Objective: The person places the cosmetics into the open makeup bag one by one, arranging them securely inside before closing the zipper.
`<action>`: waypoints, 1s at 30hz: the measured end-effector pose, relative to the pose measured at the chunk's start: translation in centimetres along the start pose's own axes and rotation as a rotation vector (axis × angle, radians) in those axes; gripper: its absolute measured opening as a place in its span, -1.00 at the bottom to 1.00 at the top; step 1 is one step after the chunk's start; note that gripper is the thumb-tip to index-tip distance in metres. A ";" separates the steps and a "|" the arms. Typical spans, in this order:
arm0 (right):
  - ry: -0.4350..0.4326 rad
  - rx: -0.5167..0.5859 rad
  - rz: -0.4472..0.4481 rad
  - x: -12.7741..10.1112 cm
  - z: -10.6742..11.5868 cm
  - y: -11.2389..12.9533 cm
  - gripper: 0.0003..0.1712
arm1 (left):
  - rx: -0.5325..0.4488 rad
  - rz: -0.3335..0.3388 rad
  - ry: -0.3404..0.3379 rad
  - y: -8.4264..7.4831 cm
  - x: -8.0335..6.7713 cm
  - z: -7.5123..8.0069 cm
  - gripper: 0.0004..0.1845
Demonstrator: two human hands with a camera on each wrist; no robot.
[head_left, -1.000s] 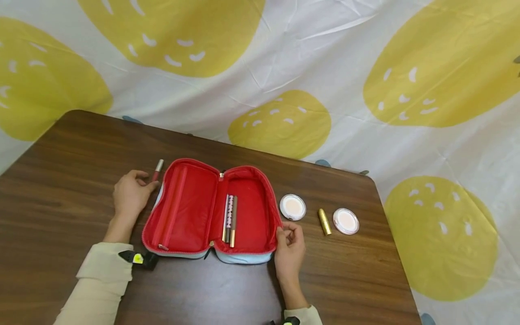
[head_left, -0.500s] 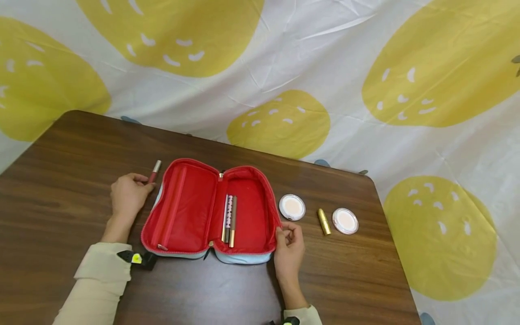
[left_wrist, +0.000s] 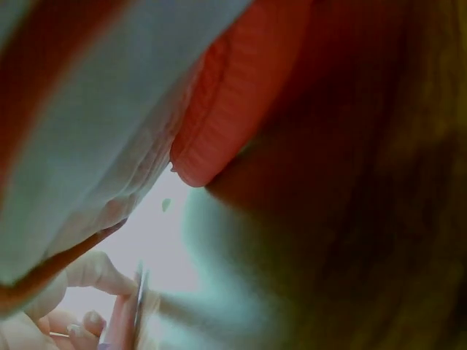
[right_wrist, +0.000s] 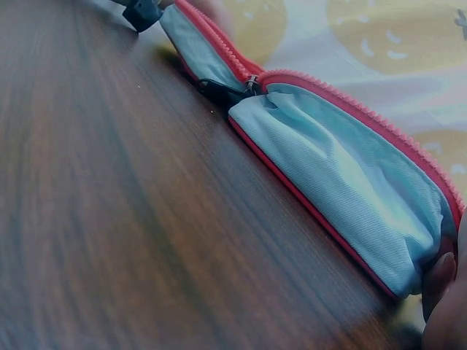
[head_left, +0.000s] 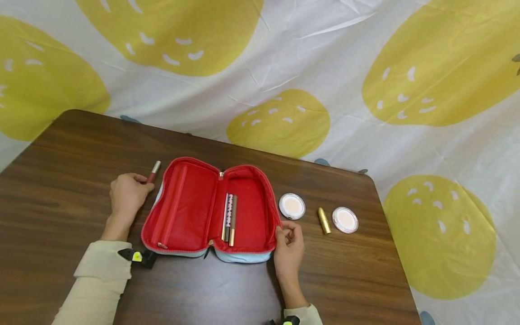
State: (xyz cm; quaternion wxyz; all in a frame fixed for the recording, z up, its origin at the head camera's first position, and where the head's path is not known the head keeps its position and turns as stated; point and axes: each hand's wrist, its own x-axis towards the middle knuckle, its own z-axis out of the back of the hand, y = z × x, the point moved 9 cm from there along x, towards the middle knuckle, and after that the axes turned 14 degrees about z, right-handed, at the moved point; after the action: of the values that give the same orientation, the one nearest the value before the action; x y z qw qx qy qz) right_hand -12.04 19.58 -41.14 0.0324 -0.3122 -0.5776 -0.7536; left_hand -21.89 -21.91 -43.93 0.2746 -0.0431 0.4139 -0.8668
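An unzipped cosmetic bag (head_left: 195, 216) lies spread on the table, red inside and pale blue outside. To its left, my left hand (head_left: 129, 193) pinches the lower end of a slim lip gloss tube (head_left: 154, 171), dusky red with a silver end. The left wrist view shows the fingers and the tube low in the corner, partly behind the bag's side. At the bag's right edge, my right hand (head_left: 289, 248) grips the rim between thumb and fingers. Several slender makeup pencils (head_left: 229, 219) lie side by side in the bag's right half, near the fold.
Right of the bag lie a round compact (head_left: 292, 206), a gold lipstick (head_left: 323, 220) and a second compact (head_left: 345, 220). Behind the brown wooden table (head_left: 357, 262) hangs a white cloth (head_left: 341, 63) with yellow fruit. A black zipper pull (right_wrist: 221, 92) hangs at the bag's front.
My left hand has shifted slightly left with the lip gloss tube, a little farther from the bag. The right hand keeps its hold on the rim.
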 end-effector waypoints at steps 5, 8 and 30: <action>0.000 -0.010 0.000 0.0 -0.1 0.2 -0.84 | 0.005 0.019 0.024 0.0 0.2 0.0 -0.71; -0.001 -0.007 0.001 0.0 -0.1 0.3 -0.84 | 0.008 0.019 0.037 0.0 0.2 0.1 -0.70; 0.004 0.010 0.012 0.0 0.0 0.2 -0.83 | -0.072 0.073 0.110 1.2 0.6 0.1 -0.65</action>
State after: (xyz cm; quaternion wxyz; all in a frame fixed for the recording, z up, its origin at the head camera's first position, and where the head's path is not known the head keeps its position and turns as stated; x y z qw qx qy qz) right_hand -12.00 19.51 -40.94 0.0397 -0.3143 -0.5793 -0.7511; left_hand -21.84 -22.96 -44.85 0.2813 0.0102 0.4604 -0.8419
